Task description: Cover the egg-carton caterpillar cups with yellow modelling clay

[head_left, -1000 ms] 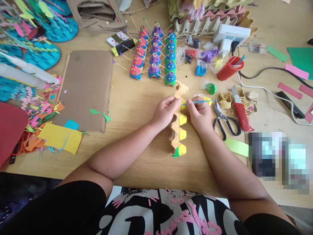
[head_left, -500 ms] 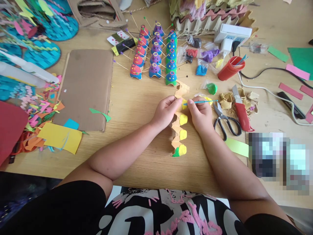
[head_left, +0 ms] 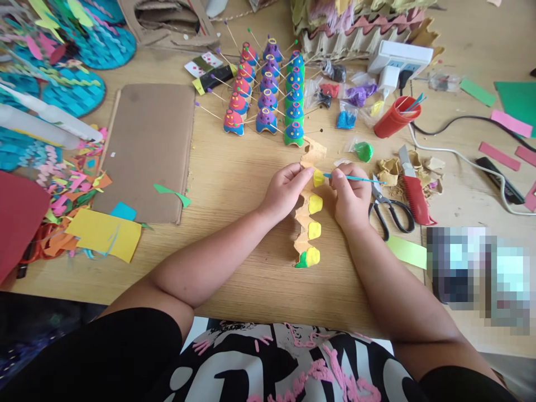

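Note:
My left hand (head_left: 288,191) pinches an egg carton strip (head_left: 302,214) near its upper part. Yellow clay covers several of its cups, and green clay (head_left: 301,261) lies on the lowest one. In my right hand (head_left: 352,195) is a thin blue modelling tool (head_left: 363,179), its tip close to the yellow cup (head_left: 319,178) beside my left thumb; I cannot tell whether they touch. The yellow lump by my right fingers is now hidden. A bag with green clay (head_left: 363,151) lies just beyond this hand, and black-handled scissors (head_left: 391,209) rest to its right.
Finished painted-looking cup figures (head_left: 267,99) with pins sticking out stand in rows at the back. A red cup (head_left: 397,117) holds thin sticks. A red-handled knife (head_left: 414,190) lies by carton scraps. At left are a cardboard sheet (head_left: 146,151) and paper scraps.
My right hand has moved slightly right with the blue tool, drawing its tip back from over the yellow cup to its right edge. My left hand keeps its hold on the strip.

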Demonstrator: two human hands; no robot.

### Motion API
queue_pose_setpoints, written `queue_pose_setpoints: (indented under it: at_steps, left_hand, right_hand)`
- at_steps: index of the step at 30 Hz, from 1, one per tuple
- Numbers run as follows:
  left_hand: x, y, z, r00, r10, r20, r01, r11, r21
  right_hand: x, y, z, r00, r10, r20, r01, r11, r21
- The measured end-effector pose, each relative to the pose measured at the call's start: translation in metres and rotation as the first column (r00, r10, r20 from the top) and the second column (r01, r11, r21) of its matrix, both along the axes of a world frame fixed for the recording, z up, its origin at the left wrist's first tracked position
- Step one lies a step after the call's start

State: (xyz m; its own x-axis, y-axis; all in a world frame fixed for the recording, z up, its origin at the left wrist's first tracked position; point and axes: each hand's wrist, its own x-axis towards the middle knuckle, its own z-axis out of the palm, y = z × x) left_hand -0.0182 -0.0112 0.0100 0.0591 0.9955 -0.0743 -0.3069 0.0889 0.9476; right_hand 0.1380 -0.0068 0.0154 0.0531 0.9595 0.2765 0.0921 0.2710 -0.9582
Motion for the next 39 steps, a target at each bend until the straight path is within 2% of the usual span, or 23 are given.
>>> queue_pose_setpoints:
  at_steps: [6,10,26,34,39]
  left_hand:
    - [-0.0007,0.0004,-0.0043,1.0,0.0,0.006,0.0,1.0,0.001]
    - [-0.0008,0.0009,-0.0059,1.0,-0.002,0.019,0.002,1.0,-0.001]
    - [0.0013,0.0014,-0.0001,1.0,0.024,0.009,-0.023,0.999,-0.031]
    - [0.0001,0.0024,-0.0054,0.999,0.027,0.028,-0.026,0.999,-0.018]
    - [-0.0002,0.0025,-0.0034,0.999,0.033,0.021,-0.032,0.999,-0.031]
  right_hand:
    - [-0.0014,0.0,0.0027,0.996,0.086,0.023,-0.083,0.991,-0.105]
    - [-0.0023,-0.0008,0.0057,0.999,0.053,0.006,-0.052,0.994,-0.098]
    - [-0.0034,0.0014,0.0036,0.996,0.092,0.019,-0.089,0.988,-0.126]
    - [-0.004,0.0003,0.0062,0.994,0.101,0.039,-0.094,0.984,-0.154]
    - [-0.0041,0.0005,0.0053,0.994,0.102,0.043,-0.094,0.983,-0.156]
